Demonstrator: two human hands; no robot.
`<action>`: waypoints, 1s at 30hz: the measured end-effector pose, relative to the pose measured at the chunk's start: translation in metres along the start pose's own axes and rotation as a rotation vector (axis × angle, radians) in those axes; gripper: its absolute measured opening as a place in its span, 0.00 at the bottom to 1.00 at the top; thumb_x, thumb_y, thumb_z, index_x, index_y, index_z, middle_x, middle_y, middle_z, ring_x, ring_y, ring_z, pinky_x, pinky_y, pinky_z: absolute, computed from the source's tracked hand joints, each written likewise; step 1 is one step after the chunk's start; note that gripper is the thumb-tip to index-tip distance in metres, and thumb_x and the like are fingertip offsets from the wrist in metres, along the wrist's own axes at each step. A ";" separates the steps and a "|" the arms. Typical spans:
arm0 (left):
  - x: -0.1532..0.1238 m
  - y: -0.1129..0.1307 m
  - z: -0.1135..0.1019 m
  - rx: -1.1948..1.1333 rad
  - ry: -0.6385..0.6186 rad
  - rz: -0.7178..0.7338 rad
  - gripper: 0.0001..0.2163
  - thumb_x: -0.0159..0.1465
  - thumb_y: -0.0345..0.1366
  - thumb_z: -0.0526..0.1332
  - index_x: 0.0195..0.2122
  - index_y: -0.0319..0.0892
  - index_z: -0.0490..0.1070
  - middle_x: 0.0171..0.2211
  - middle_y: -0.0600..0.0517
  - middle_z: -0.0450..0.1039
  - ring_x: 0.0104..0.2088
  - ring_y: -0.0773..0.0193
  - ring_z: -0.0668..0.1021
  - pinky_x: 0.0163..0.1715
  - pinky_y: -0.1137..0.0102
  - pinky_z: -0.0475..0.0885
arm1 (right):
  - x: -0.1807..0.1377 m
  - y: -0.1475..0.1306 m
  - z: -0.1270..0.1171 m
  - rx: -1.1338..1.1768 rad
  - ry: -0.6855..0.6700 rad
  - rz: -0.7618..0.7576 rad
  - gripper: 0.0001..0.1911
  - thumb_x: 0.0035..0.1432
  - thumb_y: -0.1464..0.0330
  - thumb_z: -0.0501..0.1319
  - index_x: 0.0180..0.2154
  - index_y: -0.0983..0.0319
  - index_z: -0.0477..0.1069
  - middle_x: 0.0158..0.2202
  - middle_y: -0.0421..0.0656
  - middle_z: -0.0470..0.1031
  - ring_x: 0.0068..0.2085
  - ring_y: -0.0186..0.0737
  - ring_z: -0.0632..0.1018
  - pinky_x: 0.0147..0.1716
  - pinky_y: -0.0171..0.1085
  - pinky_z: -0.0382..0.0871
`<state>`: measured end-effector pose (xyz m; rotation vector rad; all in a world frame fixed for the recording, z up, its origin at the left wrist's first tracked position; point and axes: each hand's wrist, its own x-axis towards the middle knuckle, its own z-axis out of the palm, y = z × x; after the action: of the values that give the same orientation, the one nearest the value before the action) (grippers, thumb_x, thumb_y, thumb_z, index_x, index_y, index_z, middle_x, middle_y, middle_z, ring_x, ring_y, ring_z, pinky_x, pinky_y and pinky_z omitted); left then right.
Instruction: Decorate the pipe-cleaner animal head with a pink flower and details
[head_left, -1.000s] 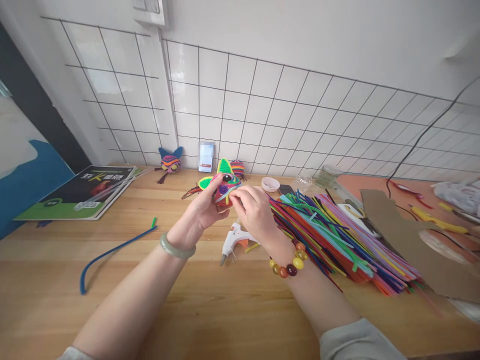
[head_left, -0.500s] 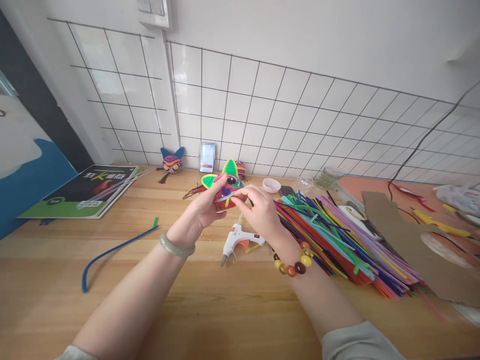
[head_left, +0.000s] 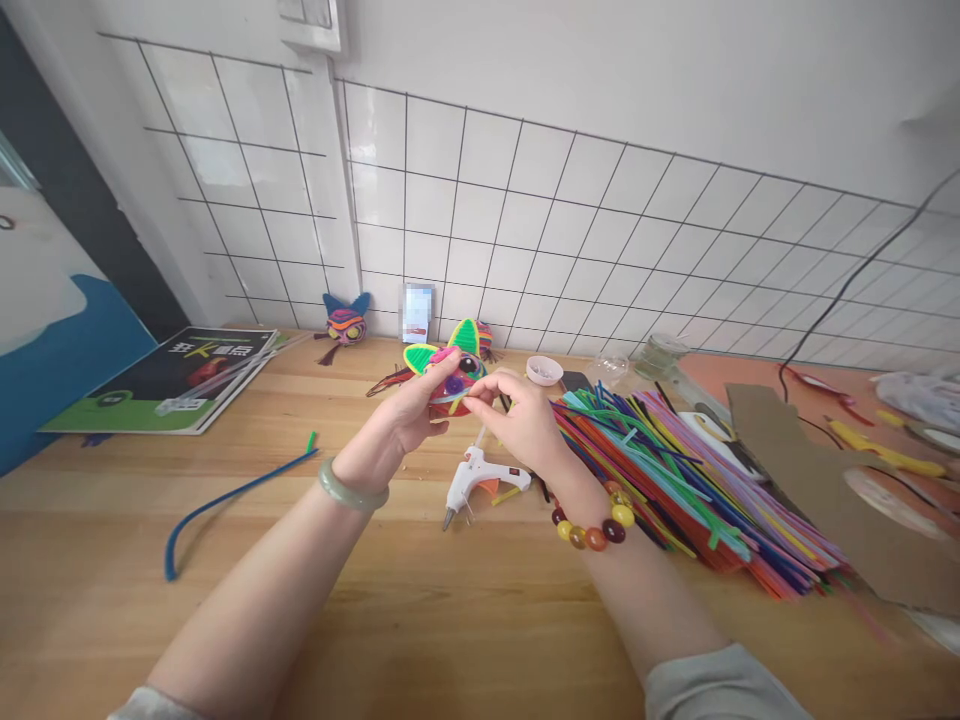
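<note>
My left hand grips a small colourful pipe-cleaner cat head with green ears, held above the wooden table. My right hand pinches the right side of the same head with thumb and forefinger. A green bangle sits on my left wrist and a bead bracelet on my right. A white glue gun lies on the table just below my hands.
A big heap of coloured pipe cleaners lies to the right, with cardboard beyond it. A blue pipe cleaner and a book lie at the left. Another cat head, a phone and a small white dish stand by the tiled wall.
My right fingers have shifted a little on the cat head's right side. Both hands hold it in nearly the same place; the view has drifted slightly.
</note>
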<state>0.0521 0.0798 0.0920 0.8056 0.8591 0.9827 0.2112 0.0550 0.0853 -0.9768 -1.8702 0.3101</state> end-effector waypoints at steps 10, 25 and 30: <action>0.001 -0.001 -0.001 0.028 0.005 0.023 0.15 0.52 0.51 0.69 0.30 0.46 0.72 0.26 0.57 0.72 0.24 0.69 0.70 0.23 0.72 0.58 | 0.001 -0.001 -0.001 0.000 -0.019 0.014 0.04 0.55 0.70 0.66 0.31 0.60 0.71 0.29 0.38 0.71 0.32 0.35 0.73 0.35 0.36 0.68; -0.003 0.008 -0.002 0.185 0.021 -0.022 0.18 0.52 0.54 0.68 0.33 0.45 0.75 0.31 0.53 0.72 0.28 0.69 0.69 0.27 0.71 0.60 | -0.002 -0.003 0.000 -0.029 -0.023 0.070 0.08 0.53 0.66 0.68 0.31 0.59 0.70 0.24 0.35 0.67 0.27 0.33 0.69 0.29 0.34 0.65; -0.002 0.008 -0.004 0.214 -0.012 -0.026 0.20 0.51 0.55 0.68 0.36 0.46 0.75 0.31 0.53 0.72 0.27 0.68 0.68 0.25 0.72 0.58 | -0.003 -0.001 0.001 -0.037 -0.031 0.059 0.08 0.53 0.66 0.68 0.32 0.59 0.70 0.23 0.35 0.66 0.26 0.33 0.69 0.29 0.34 0.64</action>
<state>0.0451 0.0808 0.0974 0.9795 0.9727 0.8716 0.2101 0.0525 0.0835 -1.0594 -1.8830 0.3285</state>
